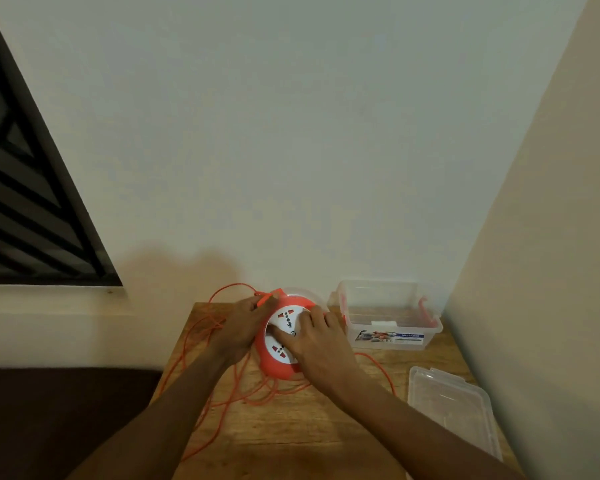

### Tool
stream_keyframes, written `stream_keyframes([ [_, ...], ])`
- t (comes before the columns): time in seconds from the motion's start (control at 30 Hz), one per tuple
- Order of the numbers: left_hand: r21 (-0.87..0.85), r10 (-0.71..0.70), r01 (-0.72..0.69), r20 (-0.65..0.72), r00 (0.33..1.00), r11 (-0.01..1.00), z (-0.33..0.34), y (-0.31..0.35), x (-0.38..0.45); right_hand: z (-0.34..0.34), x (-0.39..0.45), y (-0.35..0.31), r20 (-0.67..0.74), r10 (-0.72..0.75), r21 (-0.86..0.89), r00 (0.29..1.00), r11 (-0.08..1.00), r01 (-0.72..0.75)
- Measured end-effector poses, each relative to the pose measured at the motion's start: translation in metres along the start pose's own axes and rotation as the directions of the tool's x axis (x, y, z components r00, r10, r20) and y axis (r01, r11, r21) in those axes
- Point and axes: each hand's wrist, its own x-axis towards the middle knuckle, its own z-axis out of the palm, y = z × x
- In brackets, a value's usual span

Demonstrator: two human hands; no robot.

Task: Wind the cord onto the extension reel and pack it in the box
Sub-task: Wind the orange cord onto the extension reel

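Note:
An orange extension reel with a white socket face stands tilted on the wooden table. My left hand grips its left rim and pinches the orange cord at the top. My right hand lies spread over the socket face, fingers on the white disc. Loose orange cord loops over the table's left edge and under the reel. A clear plastic box with orange latches stands open at the back right, apart from the reel.
The box's clear lid lies flat at the table's right edge. White walls close in behind and on the right. A dark barred window is on the left, and dark upholstery sits beside the table.

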Motion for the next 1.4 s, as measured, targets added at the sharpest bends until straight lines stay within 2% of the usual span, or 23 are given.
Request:
stream_keyframes([
  [0.2, 0.072, -0.016, 0.010, 0.080, 0.997, 0.997, -0.014, 0.006, 0.004, -0.008, 0.010, -0.004, 0.003, -0.053, -0.080, 0.999, 0.995, 0.053],
  [0.3, 0.048, -0.033, 0.027, 0.110, 0.993, 0.998, -0.016, 0.008, 0.006, -0.008, 0.011, 0.000, 0.011, -0.095, -0.094, 0.995, 0.991, 0.096],
  [0.37, -0.001, -0.029, 0.029, 0.106, 0.994, 1.000, -0.014, 0.007, 0.009, -0.008, 0.011, 0.002, 0.028, -0.111, -0.109, 0.993, 0.987, 0.114],
  [0.43, 0.024, -0.033, 0.032, 0.054, 0.998, 0.999, -0.011, 0.006, 0.012, -0.007, 0.012, 0.003, 0.037, -0.111, -0.105, 0.993, 0.988, 0.114],
  [0.5, 0.075, -0.030, 0.029, 0.012, 0.999, 0.997, -0.006, 0.005, 0.015, -0.005, 0.012, 0.006, 0.049, -0.067, -0.092, 0.997, 0.993, 0.072],
  [0.57, 0.054, -0.019, 0.019, -0.001, 1.000, 0.998, -0.001, 0.005, 0.015, -0.005, 0.011, 0.006, 0.066, 0.019, -0.037, 0.998, 0.999, -0.017],
  [0.67, 0.019, 0.016, -0.016, -0.034, 0.999, 1.000, 0.008, 0.007, 0.014, -0.008, 0.010, 0.001, 0.027, 0.219, 0.149, 0.975, 0.964, -0.221],
  [0.77, 0.042, 0.055, -0.053, -0.047, 0.997, 0.998, 0.014, 0.006, 0.016, -0.008, 0.007, -0.007, -0.001, 0.448, 0.412, 0.894, 0.815, -0.408],
  [0.8, 0.049, 0.064, -0.061, -0.063, 0.996, 0.997, 0.015, 0.006, 0.015, -0.007, 0.005, -0.010, 0.023, 0.525, 0.516, 0.851, 0.723, -0.460],
  [0.87, 0.042, 0.073, -0.070, -0.094, 0.993, 0.997, 0.016, 0.003, 0.015, -0.005, 0.003, -0.016, 0.146, 0.635, 0.719, 0.758, 0.459, -0.522],
  [0.97, 0.011, 0.060, -0.060, -0.108, 0.992, 0.998, 0.019, 0.001, 0.013, -0.003, 0.002, -0.021, 0.333, 0.664, 0.857, 0.669, 0.083, -0.509],
  [1.03, 0.029, 0.051, -0.048, -0.104, 0.993, 0.998, 0.020, 0.000, 0.013, 0.000, 0.001, -0.021, 0.416, 0.607, 0.865, 0.677, -0.036, -0.500],
  [1.07, 0.030, 0.043, -0.041, -0.090, 0.995, 0.999, 0.019, 0.001, 0.012, 0.000, -0.002, -0.021, 0.430, 0.568, 0.857, 0.702, -0.012, -0.516],
  [1.1, 0.014, 0.034, -0.033, -0.074, 0.997, 0.999, 0.019, 0.001, 0.011, -0.001, -0.005, -0.021, 0.409, 0.537, 0.843, 0.738, 0.088, -0.531],
  [1.13, -0.009, 0.025, -0.026, -0.061, 0.998, 1.000, 0.018, 0.001, 0.010, -0.005, -0.008, -0.020, 0.345, 0.521, 0.806, 0.781, 0.261, -0.531],
  [1.2, -0.037, 0.010, -0.011, -0.041, 0.999, 0.999, 0.014, 0.002, 0.008, -0.008, -0.016, -0.011, 0.072, 0.462, 0.618, 0.884, 0.675, -0.403],
  [1.23, -0.035, 0.000, -0.001, -0.033, 0.999, 0.999, 0.011, 0.003, 0.008, -0.009, -0.018, -0.004, -0.051, 0.357, 0.484, 0.933, 0.826, -0.290],
  [1.27, -0.026, -0.009, 0.009, -0.023, 1.000, 1.000, 0.009, 0.004, 0.008, -0.011, -0.019, 0.003, -0.112, 0.218, 0.358, 0.970, 0.919, -0.165],
  [1.33, -0.007, -0.018, 0.018, 0.005, 1.000, 1.000, 0.006, 0.004, 0.007, -0.013, -0.018, 0.016, -0.107, -0.057, 0.186, 0.993, 0.980, 0.077],
  [1.4, 0.009, -0.018, 0.017, 0.032, 0.999, 1.000, 0.005, 0.005, 0.006, -0.016, -0.013, 0.023, -0.055, -0.233, 0.107, 0.971, 0.965, 0.238],
])
